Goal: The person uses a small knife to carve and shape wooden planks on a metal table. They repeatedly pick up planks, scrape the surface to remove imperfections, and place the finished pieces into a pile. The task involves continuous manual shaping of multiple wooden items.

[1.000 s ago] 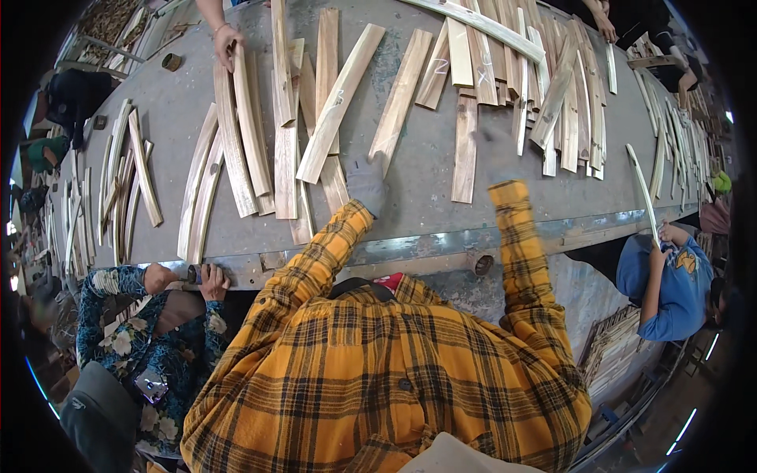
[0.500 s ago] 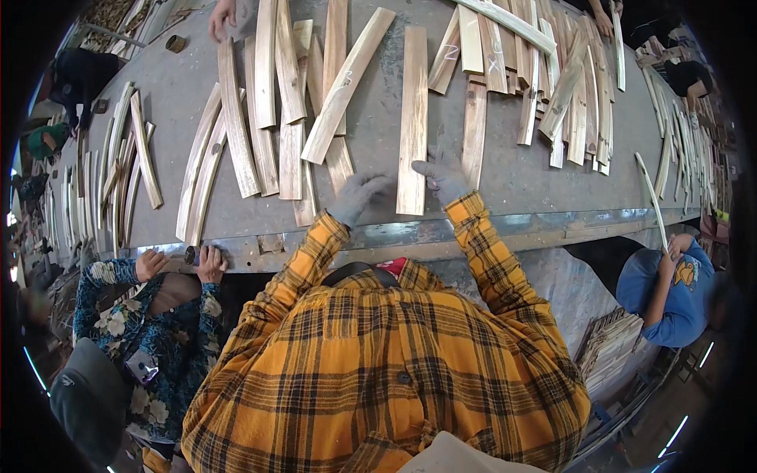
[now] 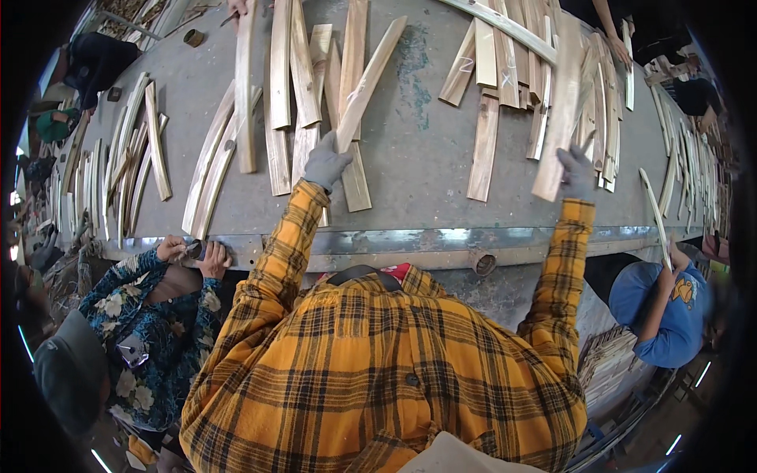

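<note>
Both my hands wear grey gloves. My left hand (image 3: 325, 165) is closed on the near end of a slanting wooden slat (image 3: 372, 79), which bears a light chalk mark and overlaps other slats. Over to the right, my right hand (image 3: 576, 172) grips the edge of a wider wooden slat (image 3: 561, 114) close to its near end. That slat lies over, or is held just above, a pile of overlapping slats (image 3: 509, 71); which of the two I cannot tell. A single slat (image 3: 483, 150) sticks out from the pile toward me.
The grey metal table (image 3: 426, 173) has a worn front edge. Another person's hand (image 3: 239, 8) holds a slat (image 3: 246, 94) at the far left. To my left, a person in a floral sleeve (image 3: 118, 276) works at the edge; at right, a person in blue (image 3: 670, 307) holds a thin strip.
My right hand has carried the slat from in front of me rightward to the pile. My left hand has moved forward and taken hold of the slanting slat. The person opposite has shifted a slat.
</note>
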Demonstrator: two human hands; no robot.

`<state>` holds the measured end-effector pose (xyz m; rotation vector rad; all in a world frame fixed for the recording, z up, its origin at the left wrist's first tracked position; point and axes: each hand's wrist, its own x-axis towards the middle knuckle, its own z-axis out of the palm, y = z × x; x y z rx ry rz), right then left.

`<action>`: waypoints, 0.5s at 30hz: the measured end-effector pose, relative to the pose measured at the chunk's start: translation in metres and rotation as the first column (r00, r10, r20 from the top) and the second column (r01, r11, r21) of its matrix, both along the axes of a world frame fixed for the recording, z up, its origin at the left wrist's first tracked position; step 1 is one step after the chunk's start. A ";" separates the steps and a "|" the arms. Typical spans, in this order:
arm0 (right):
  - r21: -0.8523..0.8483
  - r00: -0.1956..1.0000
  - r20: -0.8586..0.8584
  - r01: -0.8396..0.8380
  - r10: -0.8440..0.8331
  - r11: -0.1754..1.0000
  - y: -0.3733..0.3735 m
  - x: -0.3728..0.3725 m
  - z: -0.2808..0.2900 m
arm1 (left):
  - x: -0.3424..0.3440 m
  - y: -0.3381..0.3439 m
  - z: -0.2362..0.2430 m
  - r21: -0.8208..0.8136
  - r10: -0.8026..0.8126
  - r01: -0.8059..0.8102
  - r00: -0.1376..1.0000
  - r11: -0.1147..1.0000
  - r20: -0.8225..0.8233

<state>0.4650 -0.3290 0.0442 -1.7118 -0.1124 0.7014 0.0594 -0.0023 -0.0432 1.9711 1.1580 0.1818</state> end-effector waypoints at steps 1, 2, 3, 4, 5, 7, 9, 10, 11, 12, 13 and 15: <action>-0.017 0.997 0.081 0.014 -0.012 1.000 -0.019 0.038 -0.011 | -0.001 -0.001 0.011 -0.383 0.081 -0.022 0.987 0.924 0.140; -0.018 0.992 0.119 0.053 -0.050 0.998 -0.019 0.054 -0.006 | -0.007 -0.003 0.018 -0.702 0.223 0.003 0.947 0.712 0.230; -0.067 0.987 0.147 0.073 -0.062 0.995 -0.027 0.080 -0.005 | -0.013 -0.008 0.017 -0.786 0.299 0.037 0.913 0.617 0.278; -0.117 0.982 0.175 0.095 -0.073 0.989 -0.036 0.105 -0.004 | -0.019 -0.017 0.013 -0.855 0.378 0.083 0.872 0.512 0.312; -0.194 0.967 0.249 0.114 -0.064 0.974 -0.036 0.117 -0.008 | -0.026 -0.026 0.013 -0.904 0.462 0.135 0.824 0.405 0.329; -0.347 0.922 0.386 0.188 -0.043 0.919 -0.039 0.135 -0.010 | -0.030 -0.041 0.025 -0.913 0.440 0.206 0.825 0.351 0.355; -0.436 0.771 0.634 0.285 0.066 0.854 -0.039 0.139 -0.014 | -0.031 -0.056 0.036 -0.921 0.452 0.264 0.810 0.285 0.373; -0.499 0.752 0.648 0.301 0.119 0.813 -0.026 0.125 -0.013 | -0.034 -0.064 0.040 -0.928 0.481 0.275 0.797 0.251 0.366; -0.449 0.766 0.631 0.236 0.119 0.862 -0.013 0.105 -0.017 | -0.036 -0.068 0.041 -0.933 0.507 0.288 0.783 0.215 0.359; -0.391 0.783 0.608 0.152 0.130 0.908 0.021 0.062 -0.017 | -0.049 -0.071 0.026 -0.921 0.520 0.380 0.773 0.081 0.364; -0.173 0.932 0.361 0.027 0.038 0.984 0.053 0.003 -0.011 | -0.052 -0.077 0.024 -0.879 0.615 0.475 0.706 -0.046 0.350; -0.273 0.928 0.205 -0.250 0.310 0.929 0.096 -0.083 0.000 | -0.052 -0.096 0.029 -0.701 0.776 0.670 0.569 -0.245 0.273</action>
